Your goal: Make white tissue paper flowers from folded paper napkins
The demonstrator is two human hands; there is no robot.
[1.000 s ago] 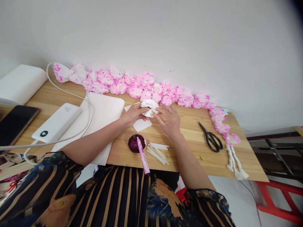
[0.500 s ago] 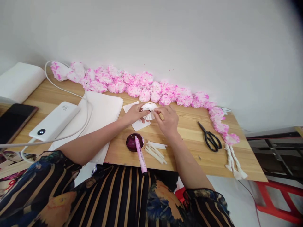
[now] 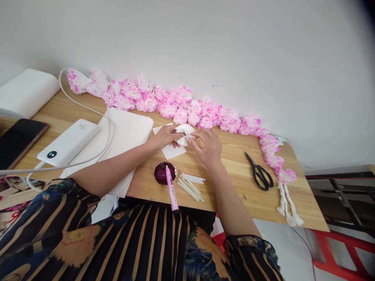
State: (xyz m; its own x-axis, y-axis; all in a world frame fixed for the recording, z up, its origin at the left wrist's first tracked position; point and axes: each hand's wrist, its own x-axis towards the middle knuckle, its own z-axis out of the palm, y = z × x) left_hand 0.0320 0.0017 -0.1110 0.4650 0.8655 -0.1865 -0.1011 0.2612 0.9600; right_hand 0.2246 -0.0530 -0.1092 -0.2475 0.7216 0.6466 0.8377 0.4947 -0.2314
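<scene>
Above the middle of the table, my left hand (image 3: 166,137) grips a pleated white paper flower (image 3: 185,129) at its gathered centre. From the right, my right hand (image 3: 208,145) pinches the edge of the same flower between thumb and forefinger. The flower's folds fan out above and below the pinched middle. Loose white paper squares (image 3: 172,151) lie under the hands. Nearer my body, a pink marker (image 3: 171,189) rests across a dark red round dish (image 3: 161,173), beside several thin white sticks (image 3: 190,186).
Pink-and-white paper flowers (image 3: 180,116) line the wall. Black-handled scissors (image 3: 259,171) lie to the right, near twisted white paper stems (image 3: 288,207). A paper stack (image 3: 129,125), white power bank (image 3: 68,142) with cable, phone (image 3: 20,140) and white roll (image 3: 29,91) occupy the left. A red stool (image 3: 342,249) stands below.
My view has shifted slightly. Both hands stay on the white paper flower, whose upper folds look a little more spread; my right fingers have moved slightly along its edge.
</scene>
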